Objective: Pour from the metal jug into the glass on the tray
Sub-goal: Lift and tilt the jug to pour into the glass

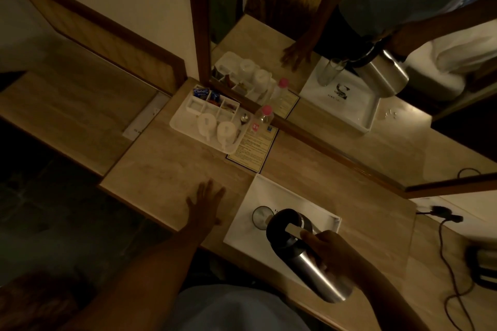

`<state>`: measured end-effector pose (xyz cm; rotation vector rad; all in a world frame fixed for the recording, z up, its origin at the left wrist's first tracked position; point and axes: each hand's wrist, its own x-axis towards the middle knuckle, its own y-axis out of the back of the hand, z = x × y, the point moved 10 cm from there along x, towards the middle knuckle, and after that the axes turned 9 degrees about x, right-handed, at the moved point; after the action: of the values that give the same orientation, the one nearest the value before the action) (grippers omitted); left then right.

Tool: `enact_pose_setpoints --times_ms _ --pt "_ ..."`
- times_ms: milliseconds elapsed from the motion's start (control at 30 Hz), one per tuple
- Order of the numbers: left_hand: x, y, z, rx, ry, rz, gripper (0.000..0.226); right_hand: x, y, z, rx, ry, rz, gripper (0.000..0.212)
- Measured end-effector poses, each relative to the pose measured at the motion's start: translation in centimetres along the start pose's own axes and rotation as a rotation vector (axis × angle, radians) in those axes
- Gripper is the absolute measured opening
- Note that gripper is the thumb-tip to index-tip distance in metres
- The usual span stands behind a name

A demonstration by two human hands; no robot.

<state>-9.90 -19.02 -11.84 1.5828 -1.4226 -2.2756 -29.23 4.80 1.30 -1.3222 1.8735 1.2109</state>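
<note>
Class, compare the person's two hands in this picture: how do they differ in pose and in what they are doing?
1. The left hand lies flat and open on the wooden desk; the right hand is closed around the metal jug.
2. The left hand holds nothing; the right hand tilts the jug toward the glass on the white tray.

Both hands are bare.
</note>
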Motion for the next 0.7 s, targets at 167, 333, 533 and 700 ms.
enact_pose_setpoints --times_ms 167,333,533,700 --pt "0.05 -0.01 -0.04 0.016 0.006 0.000 0.105 -0.39 0.00 -0.48 0.004 -0.029 0.009 0.049" --pt "0.01 -0.10 -0.09 0.011 0.002 -0.003 0.104 -0.81 -0.18 -0.69 0.035 -0.027 -0.003 0.051" --pt "0.08 -0.05 -0.04 0.023 0.000 -0.009 0.106 -0.88 -0.02 -0.61 0.042 -0.056 0.014 0.053" --pt "0.09 -0.05 -0.04 0.022 0.000 -0.012 0.107 -1.07 -0.04 -0.95 0.033 -0.048 0.013 0.052"
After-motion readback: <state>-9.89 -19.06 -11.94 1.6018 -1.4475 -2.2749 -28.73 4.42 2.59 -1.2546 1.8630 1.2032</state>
